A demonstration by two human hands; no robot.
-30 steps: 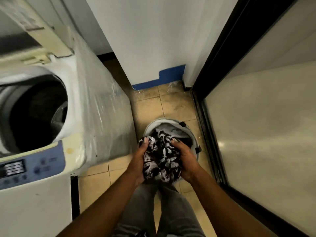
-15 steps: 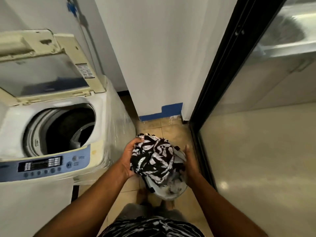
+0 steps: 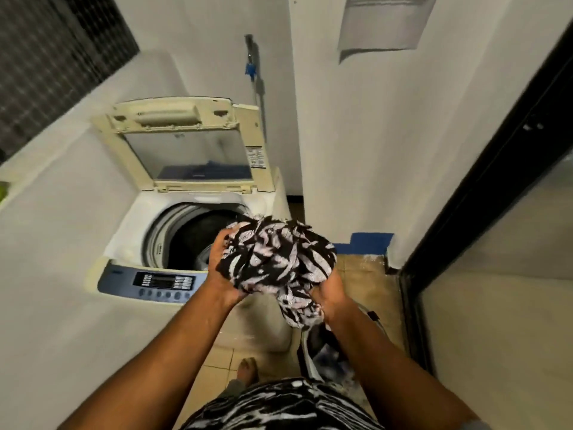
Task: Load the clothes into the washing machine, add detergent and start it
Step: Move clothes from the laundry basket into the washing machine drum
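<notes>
A bundle of black-and-white patterned clothes (image 3: 276, 259) is held up between both hands, over the right front corner of the washing machine (image 3: 124, 243). My left hand (image 3: 221, 268) grips its left side, close to the drum opening (image 3: 192, 240). My right hand (image 3: 328, 294) grips the lower right part, where a tail of cloth hangs down. The machine's lid (image 3: 183, 150) stands raised and the dark drum is open. The blue control panel (image 3: 152, 285) runs along its front edge.
A bucket (image 3: 313, 346) with more laundry stands on the tiled floor (image 3: 359, 274) under my right forearm. A white wall closes the left side, a dark-framed glass door (image 3: 465, 212) the right. A tap with a blue handle (image 3: 249, 68) is on the back wall.
Both hands have lifted the patterned bundle out of the bucket and carried it up and left toward the drum. The view has tilted up, bringing the whole machine and its lid into sight.
</notes>
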